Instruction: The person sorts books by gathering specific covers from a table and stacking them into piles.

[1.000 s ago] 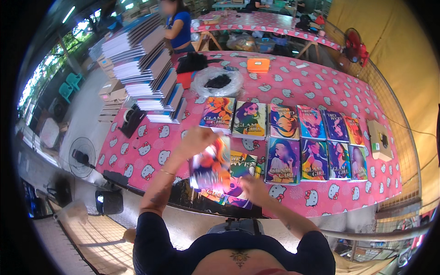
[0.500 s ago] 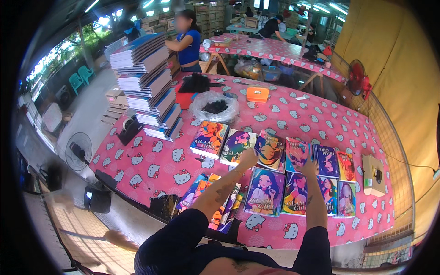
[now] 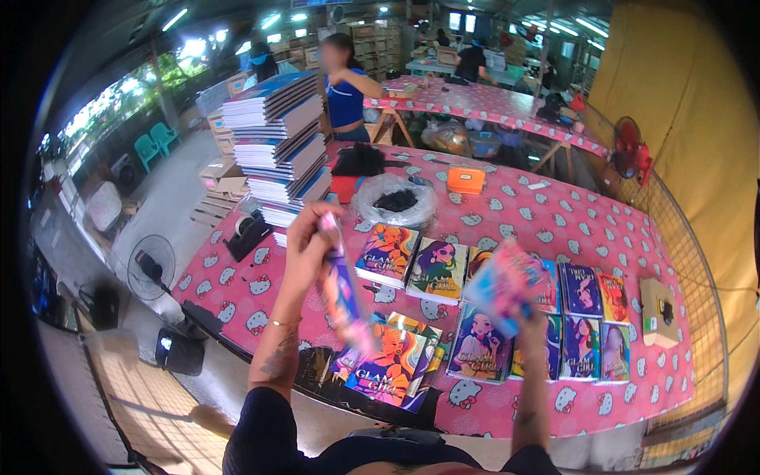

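My left hand [image 3: 310, 241] is raised left of the notebook rows and closed on a notebook [image 3: 342, 289], tilted steeply and blurred. My right hand [image 3: 533, 328] grips the lower edge of a pink and blue notebook [image 3: 507, 286], lifted over the rows and smeared by motion. Beneath lie spiral notebooks with illustrated covers: a purple one [image 3: 480, 340], a dark blue one [image 3: 580, 286] and an orange one [image 3: 613, 298] among several. At the back left of the rows is a notebook stack with an orange-haired figure [image 3: 386, 252]. Below my left hand, loose notebooks [image 3: 393, 360] overlap near the table's front edge.
A tall stack of notebooks [image 3: 289, 150] stands at the left, by a tape dispenser [image 3: 247, 231]. Behind the rows are a plastic bag with black pieces [image 3: 393, 199] and an orange box [image 3: 465, 179]. A cardboard box [image 3: 657, 313] sits right. A person [image 3: 346, 95] stands beyond the stack.
Both hands have risen from the notebook rows, each now with a notebook. The left has swung left and up; the right has lifted a pink and blue one. The view has shifted slightly.
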Motion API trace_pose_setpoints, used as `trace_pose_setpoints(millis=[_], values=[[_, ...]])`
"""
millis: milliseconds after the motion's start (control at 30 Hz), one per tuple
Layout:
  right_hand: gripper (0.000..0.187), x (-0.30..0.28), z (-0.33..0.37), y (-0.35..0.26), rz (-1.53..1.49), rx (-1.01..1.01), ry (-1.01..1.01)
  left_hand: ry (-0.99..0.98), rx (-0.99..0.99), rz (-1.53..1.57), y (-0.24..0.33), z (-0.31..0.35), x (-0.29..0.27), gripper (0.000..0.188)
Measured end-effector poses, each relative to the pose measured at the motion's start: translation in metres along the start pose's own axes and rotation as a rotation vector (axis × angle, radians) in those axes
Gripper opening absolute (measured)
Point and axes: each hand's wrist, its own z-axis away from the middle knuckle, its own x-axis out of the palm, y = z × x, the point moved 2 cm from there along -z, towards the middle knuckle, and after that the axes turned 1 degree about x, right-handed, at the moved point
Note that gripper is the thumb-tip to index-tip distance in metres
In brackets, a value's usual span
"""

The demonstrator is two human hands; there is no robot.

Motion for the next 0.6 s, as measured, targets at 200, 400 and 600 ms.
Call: trace_pose_setpoints(millis=[200,400,600], values=[[0.056,0.125,0.161,0.086,1.033,-0.113,-0.42,-0.689,-0.069,-0.247,-0.146,0.103,0.087,0.025],[0.046,0.0,0.114,0.028,0.826,0.005,-0.071,-0.43,0.338,-0.489,-0.181,0.122,0.195,0.044],[0.042,-0.257,-0.044,0.054,1.035,-0.17,0.471,-0.502,0.133,-0.334,-0.181,0.095,0.421,0.051]])
